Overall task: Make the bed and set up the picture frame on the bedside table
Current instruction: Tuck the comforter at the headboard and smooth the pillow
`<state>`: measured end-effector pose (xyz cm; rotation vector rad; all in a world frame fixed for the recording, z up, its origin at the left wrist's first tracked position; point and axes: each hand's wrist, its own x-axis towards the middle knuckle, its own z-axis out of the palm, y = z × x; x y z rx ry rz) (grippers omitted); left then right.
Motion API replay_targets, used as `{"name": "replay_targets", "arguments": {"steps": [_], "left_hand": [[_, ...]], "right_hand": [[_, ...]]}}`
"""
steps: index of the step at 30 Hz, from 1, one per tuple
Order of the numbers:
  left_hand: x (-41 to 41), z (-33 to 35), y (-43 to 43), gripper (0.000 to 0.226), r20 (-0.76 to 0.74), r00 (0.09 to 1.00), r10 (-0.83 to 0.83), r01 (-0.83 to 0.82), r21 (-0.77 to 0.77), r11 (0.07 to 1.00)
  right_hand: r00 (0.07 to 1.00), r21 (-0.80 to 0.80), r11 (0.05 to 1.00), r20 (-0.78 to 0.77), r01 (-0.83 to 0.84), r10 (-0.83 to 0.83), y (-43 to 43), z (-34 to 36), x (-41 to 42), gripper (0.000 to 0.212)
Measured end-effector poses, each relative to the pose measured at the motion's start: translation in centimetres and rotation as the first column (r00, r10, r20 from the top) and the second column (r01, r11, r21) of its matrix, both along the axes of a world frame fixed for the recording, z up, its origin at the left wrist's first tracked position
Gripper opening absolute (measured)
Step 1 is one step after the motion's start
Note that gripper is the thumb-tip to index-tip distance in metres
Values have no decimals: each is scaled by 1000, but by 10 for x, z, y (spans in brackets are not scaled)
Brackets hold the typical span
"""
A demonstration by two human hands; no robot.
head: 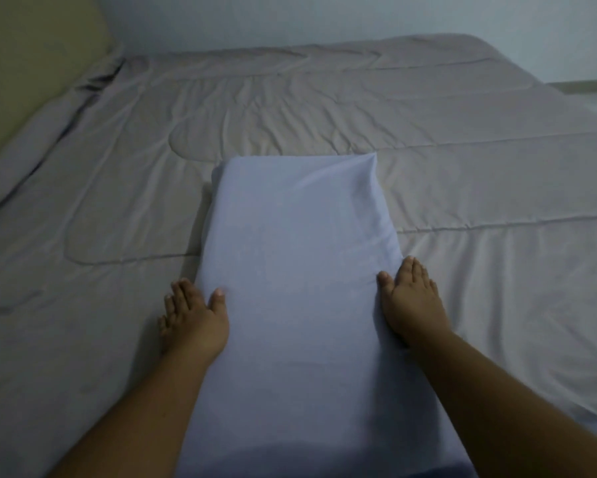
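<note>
A pale blue pillow (297,270) lies lengthwise on the grey quilted bedspread (428,139), running from the near edge toward the middle of the bed. My left hand (195,319) presses against the pillow's left side, fingers straight along the bedspread, thumb on top of the pillow. My right hand (414,301) presses against its right side the same way, fingers straight and thumb resting on the pillow's edge. The picture frame and bedside table are out of view.
The bedspread covers the whole bed with light wrinkles. A beige headboard or wall panel (31,63) stands at the far left, with bunched fabric beside it. A pale wall (324,19) runs behind the bed. The bed's far right corner (566,84) shows.
</note>
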<state>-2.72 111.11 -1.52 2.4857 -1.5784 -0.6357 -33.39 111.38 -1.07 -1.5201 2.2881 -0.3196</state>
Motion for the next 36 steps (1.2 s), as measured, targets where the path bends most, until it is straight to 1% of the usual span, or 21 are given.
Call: {"name": "replay_targets", "arguments": {"steps": [3,5,7,9,10,11,12,14,15,17,18,20,21,23,24,25,26,29,31,36], "left_hand": [[-4,-1,-29,70,56,997,52,-50,-39,998],[-11,4,-51,69,137,989,59,-47,-93,995],[-28,14,-77,68,231,973,-17,53,-150,987],[-53,25,-102,67,271,953,-136,208,-257,944],[-64,28,-111,66,282,942,-180,267,-306,914],[-73,30,-118,65,293,929,-225,316,-317,894],[-80,28,-121,64,305,910,-281,367,-276,889],[-87,15,-118,63,302,871,-387,435,-107,894],[-88,9,-116,63,292,864,-410,443,-53,895],[-82,5,-114,61,287,883,-371,408,-80,910],[-78,4,-113,61,299,891,-341,385,-102,917],[-65,4,-109,60,327,913,-244,300,-132,945],[-56,5,-106,60,308,938,-159,212,-149,966],[-40,8,-102,61,177,982,65,-39,-147,988],[-34,9,-101,62,99,980,175,-163,-117,980],[-30,10,-101,65,55,966,254,-249,-76,965],[-27,10,-102,68,53,958,283,-281,-47,959],[-22,11,-105,72,49,972,232,-231,-28,973],[-17,12,-111,72,23,977,213,-212,-26,977],[11,28,-134,67,-51,989,139,-143,-96,985]], "right_hand": [[999,-13,1000,35,15,-14,-37,-3,-9,67],[1000,-54,998,14,9,-8,-63,1,-12,65],[998,-148,987,-31,-64,60,-91,11,-7,64],[986,-285,944,-77,-165,149,-113,21,6,63],[977,-324,922,-96,-212,191,-120,23,12,62],[964,-319,910,-113,-265,241,-125,22,18,61],[946,-265,909,-127,-322,298,-126,17,22,60],[917,-106,914,-120,-392,379,-125,4,25,60],[919,-88,917,-106,-390,380,-126,-1,24,60],[933,-142,923,-84,-359,350,-127,-5,22,60],[935,-146,925,-106,-351,338,-127,-6,21,60],[947,-93,951,-160,-294,277,-127,-8,18,59],[967,-71,973,-151,-218,205,-128,-8,16,58],[998,-41,999,-60,-18,15,-127,-3,13,55],[998,-26,997,4,68,-68,-127,0,12,53],[991,-8,992,57,125,-124,-127,1,11,51],[985,9,988,86,152,-152,-127,2,11,49],[978,2,985,118,173,-172,-130,5,14,43],[978,-15,984,113,176,-173,-134,9,19,38],[983,-116,981,116,159,-145,-150,31,43,24]]}}
